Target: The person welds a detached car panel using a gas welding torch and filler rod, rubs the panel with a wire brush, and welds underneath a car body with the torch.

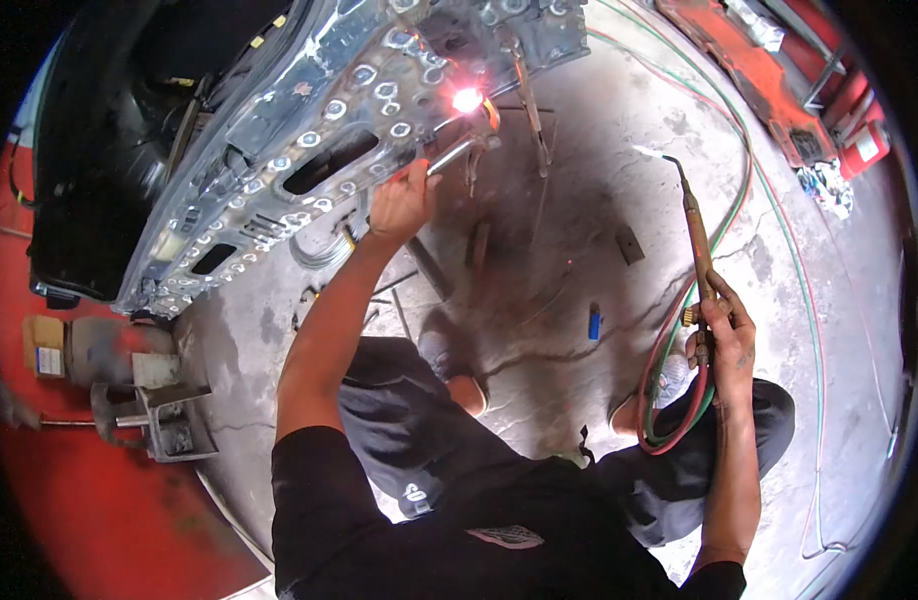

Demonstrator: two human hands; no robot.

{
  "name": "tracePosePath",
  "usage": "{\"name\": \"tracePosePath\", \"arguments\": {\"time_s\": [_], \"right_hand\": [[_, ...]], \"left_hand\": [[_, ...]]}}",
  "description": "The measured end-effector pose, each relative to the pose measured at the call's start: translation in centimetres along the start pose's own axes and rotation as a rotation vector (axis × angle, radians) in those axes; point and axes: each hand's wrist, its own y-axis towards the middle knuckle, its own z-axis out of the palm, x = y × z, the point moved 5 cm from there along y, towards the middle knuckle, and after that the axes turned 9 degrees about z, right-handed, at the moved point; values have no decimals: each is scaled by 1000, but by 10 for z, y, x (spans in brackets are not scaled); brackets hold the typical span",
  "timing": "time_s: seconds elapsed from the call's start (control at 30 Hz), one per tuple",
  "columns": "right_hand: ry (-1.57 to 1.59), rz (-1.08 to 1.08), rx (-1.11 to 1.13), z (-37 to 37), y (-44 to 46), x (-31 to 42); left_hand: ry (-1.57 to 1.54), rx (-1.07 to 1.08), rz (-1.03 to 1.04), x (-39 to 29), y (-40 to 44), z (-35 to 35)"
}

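Observation:
My right hand is wrapped around a brass gas torch. A small pale flame burns at its bent tip, well away from the metal. My left hand is closed on a silver rod-shaped tool beside the car body panel; the tool's full shape cannot be made out. Just beyond it, a spot on the panel glows pinkish white. Rows of round weld marks dot the panel, which has long oval openings. Pliers-like clamps hang from its edge.
Red and green hoses loop from the torch across the concrete floor. A blue lighter-like object and a dark metal block lie between my feet and the panel. A metal stand and a cardboard box are at left.

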Motion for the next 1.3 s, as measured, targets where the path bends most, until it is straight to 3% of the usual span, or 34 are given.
{"name": "tracePosePath", "arguments": {"time_s": [0.17, 0.27, 0.5, 0.67, 0.87, 1.07, 1.17, 1.3], "right_hand": [[-23, -31, -13, 0, 5, 1], [-24, -22, -12, 5, 7, 4], [-34, -22, 29, 15, 10, 5], [-30, -63, 37, 16, 10, 4], [-27, -42, 40, 15, 5, 7], [-31, -31, 73, 19, 6, 7], [-32, -45, 37, 20, 10, 2], [-64, -18, 2, 16, 16, 0]], "left_hand": [[42, 112, -6, 21, 19, 0], [24, 24, 33, 20, 19, -5], [53, 136, -55, 24, 17, -10], [-480, -175, -131, -11, -46, 25], [-1013, 161, -896, 0, -111, 91], [-1243, -199, -940, 24, -72, 115], [-1445, -337, -777, 16, -41, 123], [-1366, -475, -742, 22, -16, 139]]}}
